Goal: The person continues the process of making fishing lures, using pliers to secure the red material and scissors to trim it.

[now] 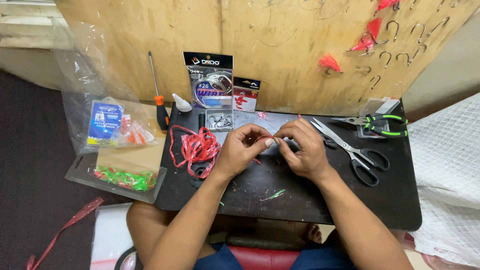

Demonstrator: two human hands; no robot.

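Both hands' fingers (270,142) pinched shut on thin red strand (260,137), above black table (350,200)

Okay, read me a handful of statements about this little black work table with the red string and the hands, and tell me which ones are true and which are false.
1. Both hands meet over the black table, the left hand and right hand pinching a small red piece between their fingertips. True.
2. The scissors lie to the left of the hands. False: they lie to the right.
3. A bundle of red string lies beside the left hand. True.
4. The green-handled pliers are held in the right hand. False: they rest at the table's back right corner.
5. The orange-handled screwdriver leans against the plywood board. True.
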